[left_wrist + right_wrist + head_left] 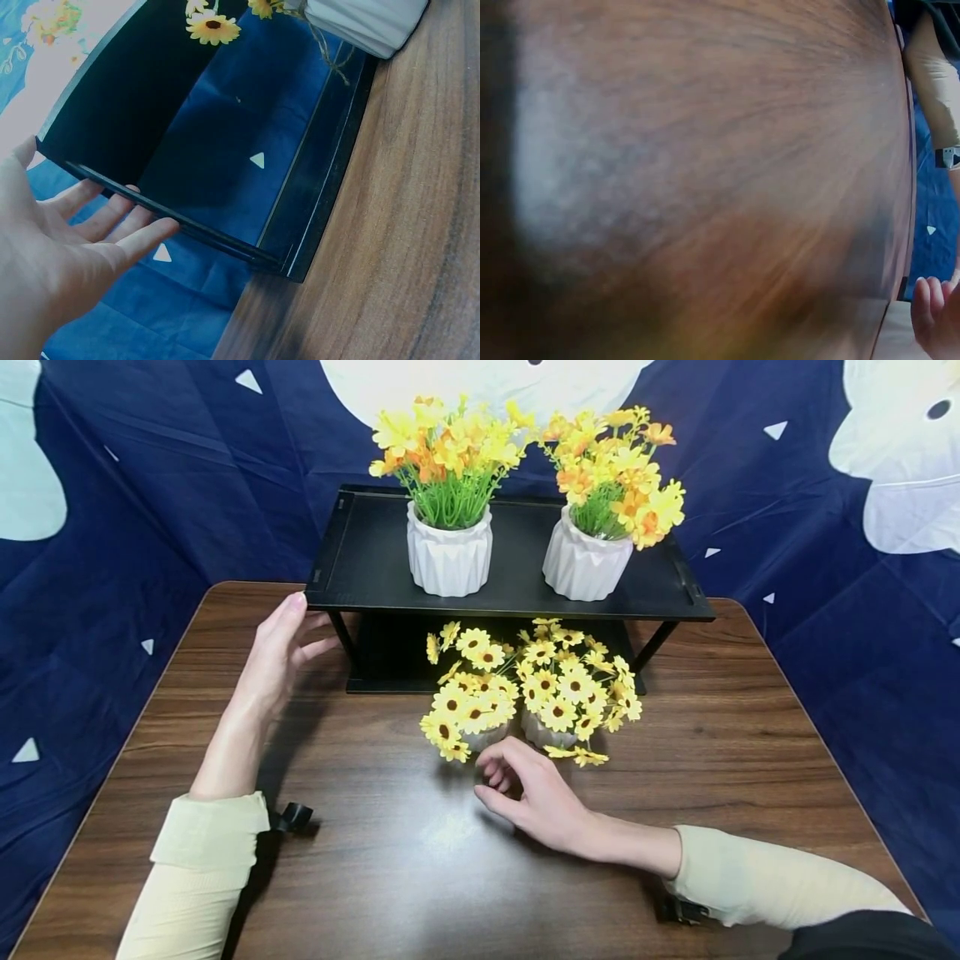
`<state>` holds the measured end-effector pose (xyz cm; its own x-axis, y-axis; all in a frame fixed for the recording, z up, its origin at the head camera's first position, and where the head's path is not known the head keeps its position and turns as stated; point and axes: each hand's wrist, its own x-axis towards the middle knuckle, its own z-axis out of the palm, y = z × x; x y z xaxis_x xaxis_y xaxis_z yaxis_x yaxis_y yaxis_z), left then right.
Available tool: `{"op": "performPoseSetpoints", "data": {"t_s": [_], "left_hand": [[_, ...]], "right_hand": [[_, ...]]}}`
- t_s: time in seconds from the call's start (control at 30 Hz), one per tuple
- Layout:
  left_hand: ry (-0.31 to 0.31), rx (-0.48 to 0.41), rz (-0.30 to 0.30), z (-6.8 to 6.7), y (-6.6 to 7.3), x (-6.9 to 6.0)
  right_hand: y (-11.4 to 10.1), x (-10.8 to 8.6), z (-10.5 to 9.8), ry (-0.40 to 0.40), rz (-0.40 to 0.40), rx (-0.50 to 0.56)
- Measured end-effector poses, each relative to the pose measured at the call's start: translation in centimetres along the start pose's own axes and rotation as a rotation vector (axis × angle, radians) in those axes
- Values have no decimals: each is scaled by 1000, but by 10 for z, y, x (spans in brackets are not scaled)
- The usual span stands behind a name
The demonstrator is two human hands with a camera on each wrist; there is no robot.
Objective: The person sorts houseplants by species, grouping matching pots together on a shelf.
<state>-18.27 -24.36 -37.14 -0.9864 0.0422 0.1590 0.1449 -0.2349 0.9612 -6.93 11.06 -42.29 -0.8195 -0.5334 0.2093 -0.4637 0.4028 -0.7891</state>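
Note:
In the head view my left hand is at the front left corner of a black two-level shelf, thumb at its top edge. The left wrist view shows my left hand with fingers extended against the side post. My right hand hangs loosely curled and empty, just in front of two white pots of small yellow dark-centred flowers. These pots stand side by side before the lower shelf. Whether its fingertips touch the left pot, I cannot tell.
On the top level stand two white ribbed pots with orange and yellow flowers. A blue patterned cloth hangs behind the brown wooden table. Black wrist devices show at both sleeves.

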Motion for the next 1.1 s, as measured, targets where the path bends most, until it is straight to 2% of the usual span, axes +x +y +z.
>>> {"op": "performPoseSetpoints", "data": {"t_s": [0.2, 0.43, 0.6, 0.8, 1.1], "left_hand": [[1, -1, 1, 0, 0, 0], [-2, -27, 1, 1, 0, 0], [-4, -21, 1, 0, 0, 0], [-2, -24, -2, 1, 0, 0], [-2, -19, -1, 0, 0, 0]], "right_hand": [[6, -2, -3, -7, 106, -24], [12, -10, -1, 17, 151, -28], [11, -12, 0, 57, 212, -62], [6, -11, -1, 62, 306, -85], [5, -9, -1, 71, 348, -113]]}}
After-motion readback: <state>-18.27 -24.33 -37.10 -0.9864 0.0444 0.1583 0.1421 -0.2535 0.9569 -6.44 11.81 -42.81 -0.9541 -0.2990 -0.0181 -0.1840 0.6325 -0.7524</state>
